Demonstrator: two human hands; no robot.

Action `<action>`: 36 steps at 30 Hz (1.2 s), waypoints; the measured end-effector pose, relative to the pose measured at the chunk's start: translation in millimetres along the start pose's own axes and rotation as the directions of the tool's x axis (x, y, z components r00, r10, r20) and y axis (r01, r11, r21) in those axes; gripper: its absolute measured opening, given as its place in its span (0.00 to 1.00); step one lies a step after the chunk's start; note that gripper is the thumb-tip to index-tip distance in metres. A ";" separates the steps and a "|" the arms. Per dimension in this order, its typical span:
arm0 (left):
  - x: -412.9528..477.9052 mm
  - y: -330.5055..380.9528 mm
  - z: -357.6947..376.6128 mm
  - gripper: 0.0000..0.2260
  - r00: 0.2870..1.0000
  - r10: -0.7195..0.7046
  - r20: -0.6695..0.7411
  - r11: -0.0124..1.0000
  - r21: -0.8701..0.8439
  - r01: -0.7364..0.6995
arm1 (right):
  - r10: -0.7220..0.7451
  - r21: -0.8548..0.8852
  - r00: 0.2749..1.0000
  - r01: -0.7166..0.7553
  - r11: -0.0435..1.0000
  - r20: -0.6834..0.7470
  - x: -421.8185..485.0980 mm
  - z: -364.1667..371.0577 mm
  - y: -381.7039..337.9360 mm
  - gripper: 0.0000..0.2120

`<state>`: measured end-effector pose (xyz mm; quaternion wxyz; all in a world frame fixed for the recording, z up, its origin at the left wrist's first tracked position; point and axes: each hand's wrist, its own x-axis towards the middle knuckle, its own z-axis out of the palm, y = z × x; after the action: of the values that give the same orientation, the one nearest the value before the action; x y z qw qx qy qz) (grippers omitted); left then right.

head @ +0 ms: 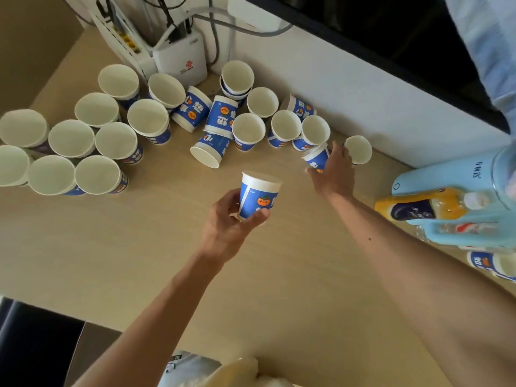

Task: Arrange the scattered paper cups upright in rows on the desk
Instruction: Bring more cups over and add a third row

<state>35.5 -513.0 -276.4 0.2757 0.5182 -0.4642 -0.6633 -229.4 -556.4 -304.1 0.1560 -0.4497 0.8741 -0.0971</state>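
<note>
One paper cup (258, 196) sits upright in the left grip (229, 224), thumb and fingers pinching its lower wall, above the bare middle of the surface (139, 247). A second, tipped cup (317, 157) lies against the right grip (333, 171), whose thumb and fingers curl round its side near the back wall. To the left, the upright cups (72, 138) stand close together in rough rows, mouths up. Between them and the right grip lie several toppled cups (220, 115), one on its side with its mouth towards the camera (208, 150), and more stand upright by the wall. These cups look very light and thin-walled, so a hard squeeze would likely dent them. They are probably best held low on the wall or lightly across the rolled rim, which looks stiffest. Being so light, they could tip at a brush from a passing hand. A white router (181, 61) stands behind the cups, and an orange bottle (413, 208) lies at the right edge.
</note>
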 end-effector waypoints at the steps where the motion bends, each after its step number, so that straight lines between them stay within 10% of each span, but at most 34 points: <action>1: -2.8 -0.8 0.5 0.23 1.000 -0.002 -0.002 1.000 0.002 0.002 | 0.000 -0.028 1.000 0.000 1.000 -0.011 2.2 1.5 -0.5 0.31; 8: -19.2 -5.7 0.4 0.21 1.000 -0.030 -0.005 0.996 0.078 0.030 | 0.064 -0.087 0.996 -0.058 0.995 0.063 -8.4 2.2 2.0 0.27; 14: -30.9 3.5 0.8 0.27 1.000 0.002 0.011 0.981 0.195 -0.004 | 0.217 0.404 0.970 -0.244 0.882 0.112 -75.5 -29.2 14.2 0.29; 24: -60.4 53.4 51.8 0.25 0.962 0.215 0.171 0.942 0.225 -0.250 | 0.329 0.845 0.942 -0.129 0.518 -0.058 -196.4 -91.2 54.1 0.30; 36: -203.5 28.6 199.6 0.26 0.905 0.309 0.292 0.897 0.227 -0.379 | 0.459 0.956 0.871 0.040 0.289 -0.176 -340.1 -155.5 186.0 0.28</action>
<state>-92.9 -286.8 -156.4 0.2537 0.3736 -0.6683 -0.5911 -239.9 -166.8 -153.7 0.2069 -0.1181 0.7142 -0.6582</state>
